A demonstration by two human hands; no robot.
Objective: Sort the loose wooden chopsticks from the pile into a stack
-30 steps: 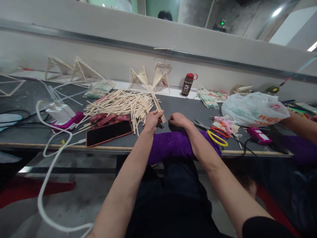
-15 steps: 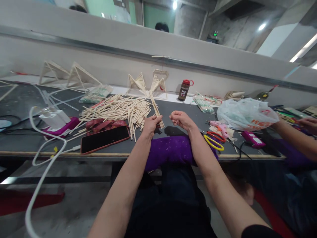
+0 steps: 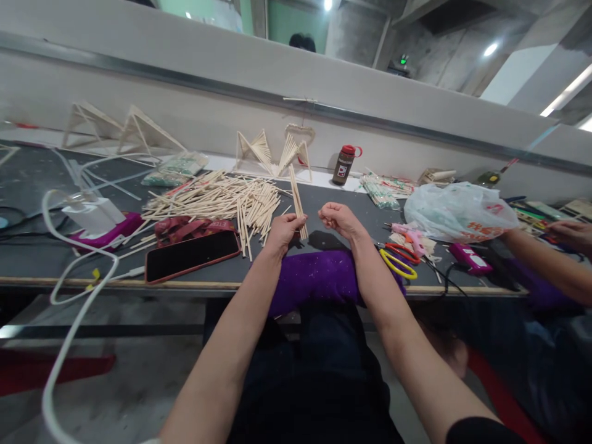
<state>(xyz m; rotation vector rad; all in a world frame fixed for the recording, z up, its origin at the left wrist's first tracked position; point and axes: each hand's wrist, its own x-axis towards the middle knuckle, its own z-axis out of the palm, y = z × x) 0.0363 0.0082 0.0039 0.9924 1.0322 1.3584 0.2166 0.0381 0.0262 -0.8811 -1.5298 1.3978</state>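
A few thin wooden sticks (image 3: 296,194) stand nearly upright in my left hand (image 3: 285,231), pinched between thumb and fingers. To the right, my right hand (image 3: 337,219) is closed with its fingertips pressed together; whatever it holds, if anything, is too small to make out. The two hands are apart, above the dark table (image 3: 319,197). A large pile of loose wooden sticks (image 3: 217,200) lies left of my left hand. My forearms rest by a purple cloth (image 3: 317,277) at the table edge.
A phone (image 3: 192,256) and white cable lie left. Stick models (image 3: 254,151) and a bottle (image 3: 345,165) stand behind. To the right are scissors (image 3: 398,262), a pink glue gun (image 3: 411,237), a plastic bag (image 3: 457,213) and another person's arm (image 3: 546,265).
The sticks in my left hand have turned more upright. My right hand has hardly moved and stays closed. The view has shifted slightly.
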